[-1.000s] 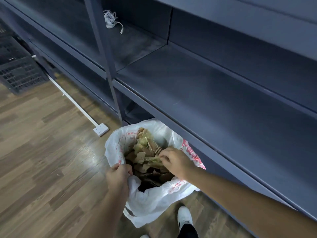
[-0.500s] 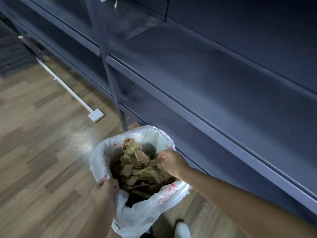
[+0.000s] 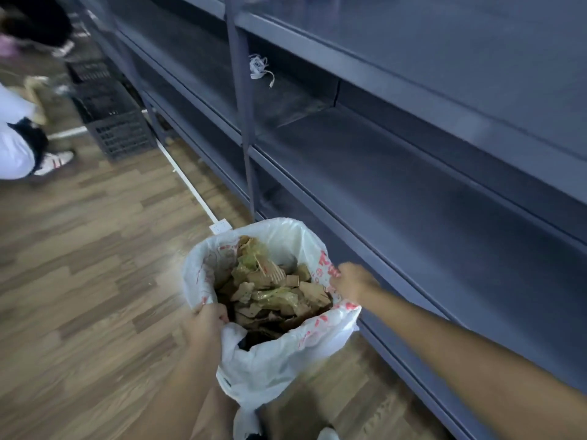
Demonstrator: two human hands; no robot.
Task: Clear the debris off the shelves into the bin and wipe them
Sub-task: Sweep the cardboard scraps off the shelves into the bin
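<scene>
A bin lined with a white plastic bag with red print (image 3: 279,354) stands on the wooden floor beside the dark blue-grey shelves (image 3: 397,198). It is filled with torn cardboard scraps and greenish wrapping (image 3: 273,287). My left hand (image 3: 206,325) grips the bag's near rim. My right hand (image 3: 352,281) holds the bag's right rim, next to the shelf edge. The middle shelf surface looks bare. A small white coiled cable (image 3: 260,69) lies on the shelf further back.
A white power strip (image 3: 219,227) with its cord runs along the floor by the shelf base. A black plastic crate (image 3: 111,122) stands at the left rear. Another person's legs and shoes (image 3: 28,147) are at the far left.
My right hand has come out of the debris and now grips the bag's right rim. The view has lifted and swung left, bringing the crate and another person into sight.
</scene>
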